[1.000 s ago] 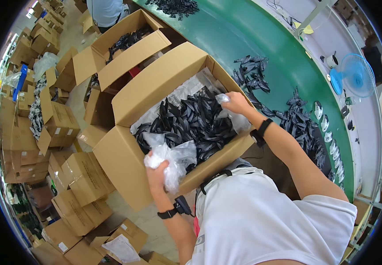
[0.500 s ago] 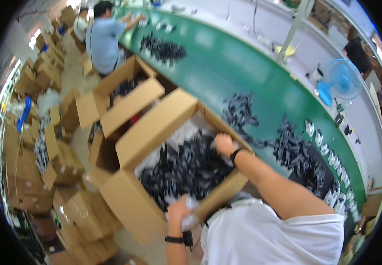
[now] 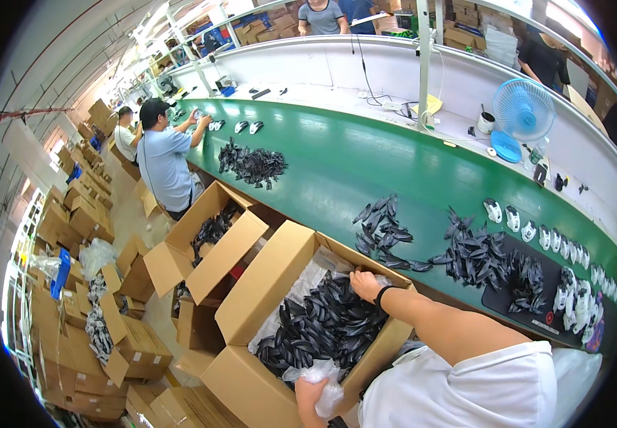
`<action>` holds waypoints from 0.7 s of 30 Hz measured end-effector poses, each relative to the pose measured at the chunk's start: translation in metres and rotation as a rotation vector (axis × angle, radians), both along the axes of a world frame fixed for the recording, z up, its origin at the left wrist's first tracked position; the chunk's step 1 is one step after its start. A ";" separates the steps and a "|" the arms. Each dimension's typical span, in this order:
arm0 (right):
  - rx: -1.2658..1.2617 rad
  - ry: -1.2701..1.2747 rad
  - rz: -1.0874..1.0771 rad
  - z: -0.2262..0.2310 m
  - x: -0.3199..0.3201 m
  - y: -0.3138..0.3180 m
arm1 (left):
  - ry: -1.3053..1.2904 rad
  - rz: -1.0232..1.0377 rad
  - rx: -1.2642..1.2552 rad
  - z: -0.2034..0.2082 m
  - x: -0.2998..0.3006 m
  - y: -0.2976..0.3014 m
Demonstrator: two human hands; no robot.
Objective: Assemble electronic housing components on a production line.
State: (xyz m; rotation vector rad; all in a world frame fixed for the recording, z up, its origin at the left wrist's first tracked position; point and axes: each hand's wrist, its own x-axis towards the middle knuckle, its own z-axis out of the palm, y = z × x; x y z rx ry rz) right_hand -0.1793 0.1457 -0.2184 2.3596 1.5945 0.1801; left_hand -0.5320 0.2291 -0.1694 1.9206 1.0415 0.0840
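An open cardboard carton [image 3: 266, 278] stands against the bench, lined with a clear plastic bag [image 3: 328, 372] and heaped with curved black plastic pieces [image 3: 323, 321]. My left hand [image 3: 310, 394] is closed on a bunched part of the bag at the carton's near side. At the side by the bench, my right hand [image 3: 367, 285] has its fingers curled down inside the wall beside the pieces, seemingly on the bag's edge; the fingertips are partly hidden.
The green bench [image 3: 308, 164] carries loose piles of black pieces [image 3: 476, 250], a row of white-and-black mouse-like shells [image 3: 529, 230] and a black mat [image 3: 501, 296]. A blue fan [image 3: 524, 114] stands behind. Another carton [image 3: 201, 228] and a co-worker [image 3: 166, 153] are at the left.
My view has tilted up, showing more of the bench and the far wall. Both hands stay at the carton; the black pieces inside have shifted slightly.
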 end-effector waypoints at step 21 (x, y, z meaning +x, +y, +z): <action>0.374 1.335 -0.002 0.036 0.046 0.005 | -0.252 0.062 -0.064 0.027 0.024 -0.037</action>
